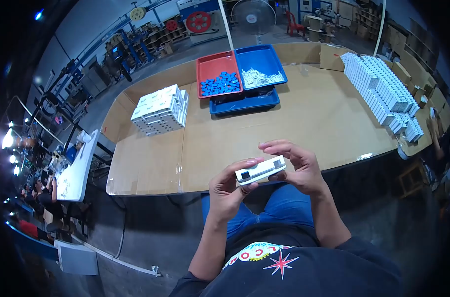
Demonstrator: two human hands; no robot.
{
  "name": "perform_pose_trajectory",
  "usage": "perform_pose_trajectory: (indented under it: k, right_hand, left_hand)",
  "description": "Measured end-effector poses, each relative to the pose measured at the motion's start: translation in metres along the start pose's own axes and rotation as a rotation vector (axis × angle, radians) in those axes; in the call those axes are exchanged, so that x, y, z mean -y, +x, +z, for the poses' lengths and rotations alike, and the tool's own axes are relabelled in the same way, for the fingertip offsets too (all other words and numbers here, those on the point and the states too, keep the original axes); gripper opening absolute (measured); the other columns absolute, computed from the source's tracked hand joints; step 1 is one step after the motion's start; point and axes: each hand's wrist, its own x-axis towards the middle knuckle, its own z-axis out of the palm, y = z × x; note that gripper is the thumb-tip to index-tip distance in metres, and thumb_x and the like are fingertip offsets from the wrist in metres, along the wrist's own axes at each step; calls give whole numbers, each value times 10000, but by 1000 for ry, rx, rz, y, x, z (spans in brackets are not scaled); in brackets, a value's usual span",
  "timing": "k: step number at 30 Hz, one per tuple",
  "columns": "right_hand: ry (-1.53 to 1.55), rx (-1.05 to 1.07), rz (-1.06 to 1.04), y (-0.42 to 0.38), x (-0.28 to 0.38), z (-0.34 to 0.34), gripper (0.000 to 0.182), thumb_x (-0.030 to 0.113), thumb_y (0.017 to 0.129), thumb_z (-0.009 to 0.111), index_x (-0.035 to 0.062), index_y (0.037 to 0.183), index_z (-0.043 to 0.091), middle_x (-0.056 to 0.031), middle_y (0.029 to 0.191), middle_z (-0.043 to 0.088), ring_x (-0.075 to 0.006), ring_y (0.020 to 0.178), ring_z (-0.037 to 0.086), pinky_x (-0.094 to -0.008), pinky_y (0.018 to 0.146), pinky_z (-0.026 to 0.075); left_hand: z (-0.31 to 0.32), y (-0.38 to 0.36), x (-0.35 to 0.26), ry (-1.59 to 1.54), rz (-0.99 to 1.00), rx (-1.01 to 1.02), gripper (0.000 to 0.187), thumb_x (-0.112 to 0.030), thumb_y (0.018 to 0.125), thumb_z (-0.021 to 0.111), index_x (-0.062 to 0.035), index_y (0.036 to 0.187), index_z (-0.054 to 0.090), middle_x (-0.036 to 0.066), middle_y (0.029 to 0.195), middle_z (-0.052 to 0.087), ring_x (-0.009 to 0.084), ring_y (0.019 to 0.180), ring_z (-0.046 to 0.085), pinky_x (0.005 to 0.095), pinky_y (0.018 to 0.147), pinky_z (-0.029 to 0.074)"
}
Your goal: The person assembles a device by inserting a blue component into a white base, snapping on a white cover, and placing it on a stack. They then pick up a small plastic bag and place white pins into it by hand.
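Near the table's front edge I hold a small white rectangular plastic housing (260, 170), tilted with its right end higher. A dark square piece or opening shows at its left end, and a greyish notch at its right. My left hand (228, 192) is closed on the left end, thumb below and fingers above. My right hand (304, 168) is around the right end with its fingers apart above the housing. Its thumb tip is at the lower edge and looks dark; whether a small piece is there I cannot make out.
A red tray (219, 67) of small blue parts and a blue tray (258, 55) of small white parts rest above another blue tray (244, 105). Stacked white housings stand left (160, 110) and right (381, 89) on the cardboard-covered table (284, 129). Cardboard walls line its back.
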Motion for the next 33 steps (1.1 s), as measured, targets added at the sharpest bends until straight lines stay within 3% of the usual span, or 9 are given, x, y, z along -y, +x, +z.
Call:
perform_pose_trajectory:
  k: [4,6,18,21,24,28,33]
  right_hand:
    - [-77,60,77,-8,-8,0,436,96,804,881,30,1211,738,-128,1270,729,-250,1230,673,-381,1066,515]
    - [-20,117,34,-7,-16,3,423,95,804,877,28,1200,744,-122,1251,739,-247,1220,678,-384,1067,516]
    - [-87,-126,136,5,-45,3,370,81,836,867,-18,1167,734,-147,1142,761,-235,1094,715,-354,971,548]
    - [-80,-160,218,8,-59,2,346,63,834,867,-20,1142,735,-134,1126,765,-222,1071,715,-337,955,545]
    - [-127,-156,159,13,-78,-1,342,62,836,868,-25,1135,729,-131,1116,767,-206,1054,712,-326,952,538]
    - [5,-219,223,18,-94,-6,357,84,842,873,-30,1140,712,-126,1073,757,-192,1032,704,-326,950,536]
    - [-19,-331,273,18,-124,-6,320,123,894,848,-28,1129,691,-96,1036,729,-181,1024,693,-323,960,534]
  left_hand:
    - [-8,-15,11,-6,-22,-45,422,18,890,795,15,1293,671,170,1302,701,246,1253,655,377,1084,516]
    - [-12,-13,16,1,65,-13,379,18,902,780,14,1266,677,162,1296,702,236,1246,655,366,1073,518]
    - [-28,20,40,37,-173,-57,408,-78,940,785,9,1314,648,119,1276,710,192,1212,661,340,1052,523]
    - [-35,25,54,55,-208,-80,420,-88,936,794,-5,1320,648,108,1272,714,173,1192,666,321,1039,521]
    - [-43,31,66,48,-218,-105,413,-82,935,793,-11,1317,652,98,1267,718,160,1166,670,310,1017,521]
    - [-51,44,82,104,-237,-93,395,-85,949,779,-5,1315,654,87,1255,720,139,1113,668,289,970,523]
    - [-49,67,90,147,-386,-153,358,-176,1008,730,9,1305,655,79,1205,718,113,1063,649,263,923,514]
